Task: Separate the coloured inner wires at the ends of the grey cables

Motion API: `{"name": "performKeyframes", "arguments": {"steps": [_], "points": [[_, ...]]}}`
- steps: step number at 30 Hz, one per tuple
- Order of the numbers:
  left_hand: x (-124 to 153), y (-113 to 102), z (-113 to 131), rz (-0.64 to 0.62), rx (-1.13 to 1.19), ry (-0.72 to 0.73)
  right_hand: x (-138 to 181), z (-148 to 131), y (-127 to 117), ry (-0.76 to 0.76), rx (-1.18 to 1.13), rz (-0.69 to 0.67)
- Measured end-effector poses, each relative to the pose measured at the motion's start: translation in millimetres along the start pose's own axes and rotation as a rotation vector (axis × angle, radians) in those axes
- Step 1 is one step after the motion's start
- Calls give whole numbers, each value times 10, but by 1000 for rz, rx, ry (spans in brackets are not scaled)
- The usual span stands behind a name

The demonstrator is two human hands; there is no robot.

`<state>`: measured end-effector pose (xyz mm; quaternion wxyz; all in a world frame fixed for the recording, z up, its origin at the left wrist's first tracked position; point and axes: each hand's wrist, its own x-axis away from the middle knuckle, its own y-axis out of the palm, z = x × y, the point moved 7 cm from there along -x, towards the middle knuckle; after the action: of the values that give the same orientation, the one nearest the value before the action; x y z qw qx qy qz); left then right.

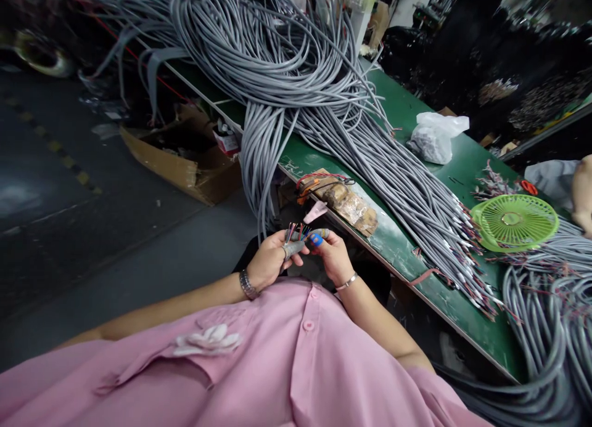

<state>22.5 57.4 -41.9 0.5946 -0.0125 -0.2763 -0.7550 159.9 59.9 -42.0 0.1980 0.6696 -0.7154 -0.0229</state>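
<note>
Coloured wires point(298, 232) between left hand point(272, 259) and right hand point(336, 259), fingertips close.

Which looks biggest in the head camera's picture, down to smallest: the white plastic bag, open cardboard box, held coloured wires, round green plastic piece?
1. Open cardboard box
2. Round green plastic piece
3. White plastic bag
4. Held coloured wires

Apparent sizes only.

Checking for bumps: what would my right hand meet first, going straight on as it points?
The right hand would probably meet the coloured wires first, then the left hand; depth is hard to judge.
</note>
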Motion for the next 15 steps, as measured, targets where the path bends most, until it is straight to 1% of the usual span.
{"name": "performKeyframes", "arguments": {"steps": [4,7,9,13,15], "points": [[-39,-33,14,24,47,29,-23,-14,-92,-16,41,57],[-58,-97,55,61,88,84,-23,-84,-166,-88,190,81],[-55,-134,60,71,73,84,-9,-141,-210,-148,274,97],[-18,-129,55,30,-10,66,71,-299,-267,-261,473,170],[3,-95,60,6,-69,70,137,-397,-218,-318,569,161]]}}
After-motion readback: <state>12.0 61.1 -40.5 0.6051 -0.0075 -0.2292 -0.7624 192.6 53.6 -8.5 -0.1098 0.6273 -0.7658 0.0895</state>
